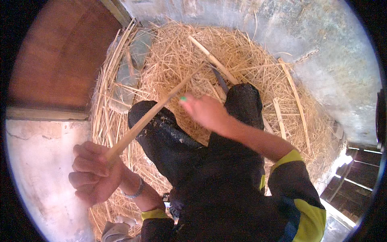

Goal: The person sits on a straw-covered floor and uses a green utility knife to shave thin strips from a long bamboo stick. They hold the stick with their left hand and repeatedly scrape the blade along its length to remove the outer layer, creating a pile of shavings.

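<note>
My left hand (94, 173) is closed around the near end of a long, pale bamboo strip (157, 105). The strip slants up and to the right across my left knee, its far end over the straw. Right of the strip is my right hand (205, 115), between my knees and blurred by motion; whether its fingers hold anything is unclear. A small green spot shows at its fingertip. Beyond it, a dark narrow blade (219, 80) sticks out beside my right knee, its tip close to the strip's far end. My knee hides the blade's other end.
A heap of loose straw and shavings (169, 52) covers the floor. Split bamboo pieces lie on it, among them a thick one (213, 58) and a long one (296, 101). Long thin strips (105, 88) are bunched at the left. A wall (322, 52) and a brown door panel (60, 56) stand close by.
</note>
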Available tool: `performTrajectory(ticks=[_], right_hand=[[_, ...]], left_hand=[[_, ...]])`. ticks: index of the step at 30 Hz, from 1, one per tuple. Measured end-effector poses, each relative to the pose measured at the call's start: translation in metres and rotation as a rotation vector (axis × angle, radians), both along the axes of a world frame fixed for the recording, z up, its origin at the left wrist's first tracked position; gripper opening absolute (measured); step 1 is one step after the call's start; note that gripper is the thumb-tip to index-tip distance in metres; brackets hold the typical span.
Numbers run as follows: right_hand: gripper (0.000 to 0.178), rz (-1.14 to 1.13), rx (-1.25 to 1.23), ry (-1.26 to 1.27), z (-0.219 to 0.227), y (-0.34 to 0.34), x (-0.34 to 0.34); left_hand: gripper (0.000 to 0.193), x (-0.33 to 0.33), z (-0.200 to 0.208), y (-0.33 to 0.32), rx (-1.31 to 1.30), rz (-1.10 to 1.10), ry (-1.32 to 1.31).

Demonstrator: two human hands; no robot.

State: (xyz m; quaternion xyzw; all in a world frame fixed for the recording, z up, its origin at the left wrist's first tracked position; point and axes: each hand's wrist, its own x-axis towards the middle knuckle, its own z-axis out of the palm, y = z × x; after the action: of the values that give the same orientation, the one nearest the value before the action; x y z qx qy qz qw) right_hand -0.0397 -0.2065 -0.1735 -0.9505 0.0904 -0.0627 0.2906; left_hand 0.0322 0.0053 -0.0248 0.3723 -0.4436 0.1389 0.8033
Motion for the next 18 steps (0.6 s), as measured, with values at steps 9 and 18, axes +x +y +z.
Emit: performTrajectory(ticks=[9, 18], right_hand=[[0.027, -0.066, 0.129, -0.006, -0.004, 0.006, 0.012], [0.032, -0.083, 0.064, -0.018, -0.012, 0.001, 0.004]], left_hand=[[0.033, 0.003, 0.001, -0.002, -0.045, 0.026, 0.098], [0.033, 0.004, 0.003, -0.006, -0.091, 0.010, 0.092]])
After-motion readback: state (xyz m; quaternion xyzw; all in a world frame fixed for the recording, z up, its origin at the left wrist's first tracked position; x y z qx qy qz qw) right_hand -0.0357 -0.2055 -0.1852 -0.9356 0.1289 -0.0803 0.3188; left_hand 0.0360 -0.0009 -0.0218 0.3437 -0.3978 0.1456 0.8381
